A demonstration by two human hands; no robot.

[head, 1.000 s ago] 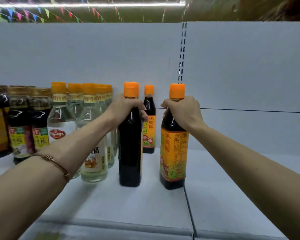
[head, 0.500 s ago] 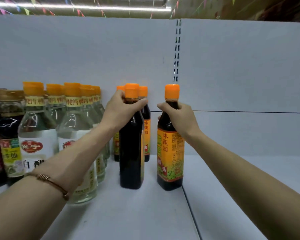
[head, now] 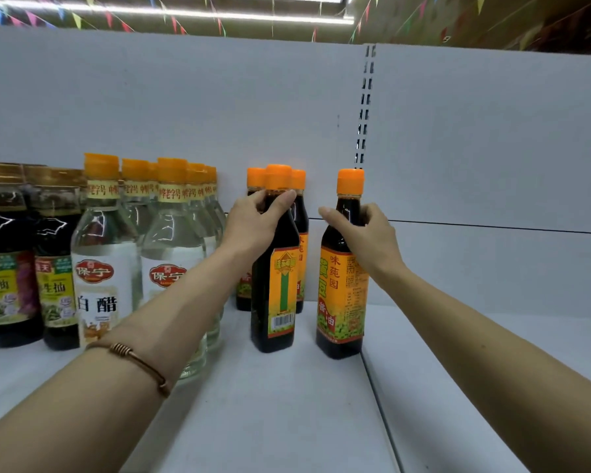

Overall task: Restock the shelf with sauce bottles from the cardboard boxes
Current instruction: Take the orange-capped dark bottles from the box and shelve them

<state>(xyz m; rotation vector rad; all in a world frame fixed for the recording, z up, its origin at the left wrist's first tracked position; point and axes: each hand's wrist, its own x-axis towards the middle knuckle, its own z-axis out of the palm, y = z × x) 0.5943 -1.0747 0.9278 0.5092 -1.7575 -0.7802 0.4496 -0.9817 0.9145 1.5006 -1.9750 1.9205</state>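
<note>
Two dark soy sauce bottles with orange caps stand upright on the white shelf (head: 287, 404). My left hand (head: 253, 223) grips the neck of the left bottle (head: 275, 288), whose barcode side faces me. My right hand (head: 365, 233) holds the neck of the right bottle (head: 342, 295), whose yellow label faces me. Behind the left bottle, two more sauce bottles (head: 299, 240) of the same kind stand against the back panel. No cardboard box is in view.
Clear white vinegar bottles (head: 103, 268) with orange caps stand in rows to the left. Dark bottles with gold caps (head: 11, 268) stand at the far left. A seam (head: 376, 397) splits the shelf beside the right bottle. The white back panel (head: 492, 165) closes the rear.
Both bottles have moved further back on the shelf, and the left one has turned so its barcode side shows. My view has shifted left, so more bottles at the left show.
</note>
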